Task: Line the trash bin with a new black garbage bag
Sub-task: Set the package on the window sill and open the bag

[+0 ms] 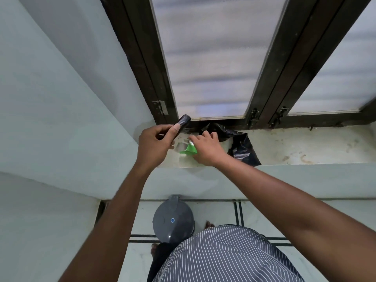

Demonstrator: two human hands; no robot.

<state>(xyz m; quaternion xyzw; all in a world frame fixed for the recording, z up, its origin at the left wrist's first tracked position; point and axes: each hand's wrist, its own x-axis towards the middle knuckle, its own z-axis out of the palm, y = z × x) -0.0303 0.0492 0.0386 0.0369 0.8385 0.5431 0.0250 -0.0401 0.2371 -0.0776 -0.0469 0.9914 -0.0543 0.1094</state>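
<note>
A small roll of black garbage bags (184, 121) is held up at the left end of the window sill (305, 147), pinched between the thumb and curled fingers of the left hand (156, 144). The roll's far end pokes out past the thumb, just in front of the dark window frame (142, 64).

Right beside it, the right hand (205, 148) is laid on the sill with fingers loosely spread over a green packet (188, 150) and some clear wrapping; whether anything is actually gripped there can't be told, the fingers are seen from behind. A loose black bag (243, 147) is crumpled on the sill just past that hand, touching the bottom of the frame and hanging slightly over the sill's front edge.

The trash bin (173, 219) is down on the floor right under the sill, against the wall, grey and round with its lid closed and a small blue dot on top. It's partly covered by a striped shirt (227, 257). Bare toes are seen on both sides of the bin. The floor (219, 212) is pale tile with dark double lines. 2 frosted panes are set in the frame, with latches along the bottom.
</note>
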